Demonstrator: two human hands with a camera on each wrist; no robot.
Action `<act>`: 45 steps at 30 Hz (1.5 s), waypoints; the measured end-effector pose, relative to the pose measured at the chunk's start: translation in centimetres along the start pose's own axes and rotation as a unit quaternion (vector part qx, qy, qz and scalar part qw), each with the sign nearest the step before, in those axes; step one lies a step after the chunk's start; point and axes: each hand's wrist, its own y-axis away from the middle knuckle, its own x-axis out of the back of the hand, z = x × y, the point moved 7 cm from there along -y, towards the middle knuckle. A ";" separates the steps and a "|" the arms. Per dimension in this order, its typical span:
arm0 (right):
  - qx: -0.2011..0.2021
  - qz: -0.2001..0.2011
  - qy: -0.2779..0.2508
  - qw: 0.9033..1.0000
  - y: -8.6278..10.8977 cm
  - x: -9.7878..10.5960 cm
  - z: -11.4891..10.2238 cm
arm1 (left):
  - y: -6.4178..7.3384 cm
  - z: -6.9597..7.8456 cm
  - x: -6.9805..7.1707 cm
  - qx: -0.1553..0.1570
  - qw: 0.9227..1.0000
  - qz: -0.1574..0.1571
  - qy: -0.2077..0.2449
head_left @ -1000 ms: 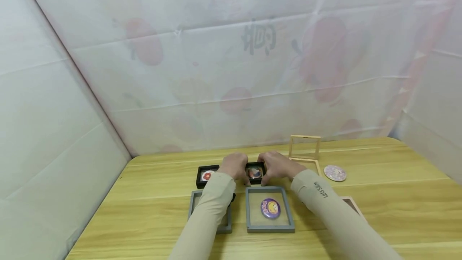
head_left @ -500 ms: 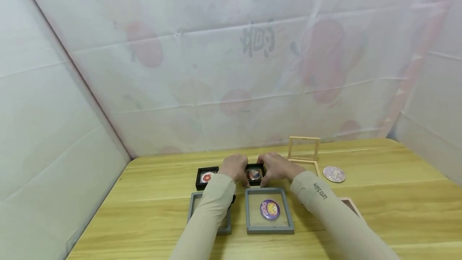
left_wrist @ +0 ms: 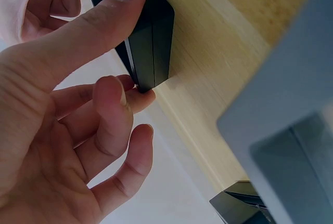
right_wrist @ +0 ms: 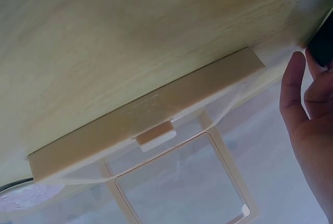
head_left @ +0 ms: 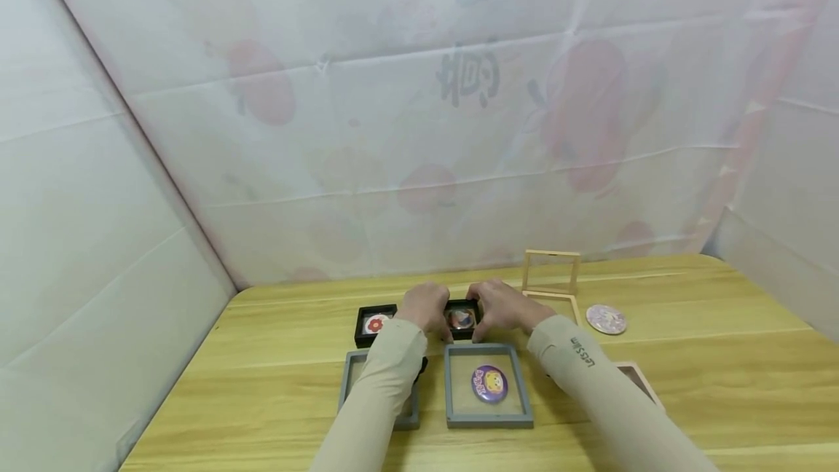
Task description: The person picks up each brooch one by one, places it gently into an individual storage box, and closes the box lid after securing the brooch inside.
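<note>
In the head view, both hands are at a small black display frame (head_left: 462, 335) that has a round, dark, multicoloured badge (head_left: 462, 319) in it. My left hand (head_left: 424, 308) grips its left side; the left wrist view has the thumb (left_wrist: 106, 18) on the front of the black case and fingertips behind its lower end. On the opposite side, my right hand (head_left: 503, 306) holds the frame between thumb and fingers. Only a dark corner of the frame shows in the right wrist view. Just in front lies a grey frame (head_left: 490, 424) with a purple cartoon badge (head_left: 489, 384).
To the left sits another black frame (head_left: 363, 339) with a red-flower badge (head_left: 376, 324). A second grey frame (head_left: 352, 366) lies partly under the left sleeve. At right are an open beige frame (head_left: 552, 292), a pale round badge (head_left: 606, 319) and a pinkish frame (head_left: 649, 388).
Both hands keep their places on the black frame, with hardly any movement. The whole scene sits slightly lower in the head view.
</note>
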 end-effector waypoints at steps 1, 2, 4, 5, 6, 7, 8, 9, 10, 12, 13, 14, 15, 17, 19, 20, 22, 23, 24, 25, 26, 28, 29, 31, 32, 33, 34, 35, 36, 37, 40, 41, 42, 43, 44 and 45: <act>-0.001 0.001 0.000 1.000 0.0 0.0 0.0 | 0.0 0.0 0.0 0.000 1.000 0.000 0.000; -0.002 0.001 0.001 1.000 0.0 0.0 0.0 | 0.0 0.0 0.0 0.000 1.000 0.000 0.002; -0.002 0.003 0.002 1.000 0.0 0.0 0.0 | -0.1 0.0 0.0 0.001 1.000 0.000 0.003; -0.001 0.003 0.002 1.000 0.1 0.0 0.0 | -0.1 -0.1 0.0 0.002 1.000 0.000 0.004; -0.001 0.004 0.001 1.000 0.1 0.0 0.0 | -0.1 -0.1 0.0 0.002 1.000 0.000 0.005; 0.000 0.003 -0.001 1.000 0.1 0.0 0.0 | 0.0 -0.1 0.0 0.002 1.000 -0.001 0.004; 0.000 0.002 -0.003 1.000 0.1 0.0 0.0 | 0.0 -0.1 0.0 0.002 1.000 -0.001 0.003; 0.000 0.002 -0.005 1.000 0.1 0.0 0.0 | 0.0 -0.1 0.0 0.002 1.000 -0.002 0.001; 0.001 0.001 -0.007 1.000 0.1 0.0 0.0 | 0.0 0.0 0.0 0.000 1.000 -0.003 -0.001; 0.004 -0.001 -0.003 1.000 0.1 0.0 -0.1 | 0.1 0.1 0.1 -0.004 1.000 -0.007 -0.014; 0.005 -0.004 -0.001 1.000 0.1 0.0 -0.2 | 0.1 0.3 0.0 -0.007 1.000 -0.010 -0.022; 0.006 -0.006 0.002 1.000 0.2 0.0 -0.2 | 0.1 0.4 0.0 -0.012 0.999 -0.010 -0.035; 0.003 -0.009 0.004 1.000 0.2 0.0 -0.2 | 0.1 0.6 0.1 -0.017 0.999 -0.010 -0.047; 0.004 -0.019 0.012 1.000 0.2 -0.1 -0.4 | 0.2 0.8 0.1 -0.026 0.997 -0.010 -0.065; -0.002 -0.034 0.021 0.999 0.3 -0.2 -0.7 | 0.3 0.8 0.1 -0.030 0.997 -0.011 -0.073; -0.007 -0.042 0.024 0.999 0.4 -0.3 -0.8 | 0.4 0.8 0.2 -0.029 0.997 -0.013 -0.073; -0.018 -0.057 0.027 0.998 0.5 -0.2 -1.0 | 0.4 0.6 0.4 -0.026 0.998 -0.019 -0.058; -0.029 -0.062 0.029 0.997 0.6 -0.1 -0.9 | 0.4 0.5 0.5 -0.025 0.998 -0.020 -0.052; -0.041 -0.066 0.025 0.997 0.7 0.0 -0.8 | 0.4 0.4 0.7 -0.023 0.998 -0.023 -0.047; -0.051 -0.067 0.022 0.996 0.7 0.1 -0.7 | 0.3 0.4 0.8 -0.022 0.999 -0.023 -0.043; -0.059 -0.068 0.018 0.996 0.8 0.2 -0.6 | 0.3 0.5 1.0 -0.023 0.999 -0.020 -0.038; -0.070 -0.066 0.010 0.995 0.9 0.6 -0.5 | 0.2 0.8 1.4 -0.029 0.999 -0.012 -0.036; -0.072 -0.065 0.007 0.995 0.9 0.7 -0.4 | 0.1 0.9 1.5 -0.033 0.999 -0.009 -0.035; -0.065 -0.060 0.001 0.996 1.0 0.9 -0.5 | 0.1 1.3 1.7 -0.041 0.999 -0.003 -0.035; -0.062 -0.057 -0.003 0.996 1.0 1.1 -0.5 | 0.1 1.5 1.7 -0.046 0.998 0.000 -0.035; -0.059 -0.053 -0.005 0.997 1.1 1.2 -0.5 | 0.0 1.7 1.7 -0.050 0.998 0.002 -0.034; -0.051 -0.048 -0.006 0.998 1.1 1.4 -0.5 | 0.0 1.9 1.7 -0.054 0.998 0.004 -0.033; -0.044 -0.042 -0.006 0.998 1.2 1.5 -0.5 | 0.0 2.1 1.7 -0.057 0.998 0.006 -0.034; -0.036 -0.035 -0.006 0.999 1.2 1.7 -0.4 | 0.0 2.3 1.7 -0.060 0.998 0.008 -0.036; -0.030 -0.028 -0.005 0.999 1.3 1.9 -0.4 | -0.1 2.4 1.6 -0.063 0.997 0.011 -0.036; -0.003 -0.009 0.009 1.000 1.6 2.6 -0.2 | -0.2 2.9 1.6 -0.070 0.997 0.019 -0.036; -0.001 -0.003 0.009 1.000 1.7 2.8 0.0 | -0.3 3.0 1.6 -0.072 0.997 0.020 -0.035; 0.004 0.003 0.012 1.000 1.8 3.0 0.1 | -0.4 3.2 1.5 -0.074 0.996 0.021 -0.032; 0.009 0.007 0.016 1.000 1.9 3.2 0.2 | -0.5 3.4 1.5 -0.077 0.996 0.023 -0.029; 0.015 0.011 0.019 1.000 2.1 3.4 0.3 | -0.5 3.6 1.4 -0.079 0.996 0.022 -0.027; 0.019 0.014 0.021 0.999 2.2 3.5 0.5 | -0.6 3.8 1.3 -0.082 0.996 0.021 -0.024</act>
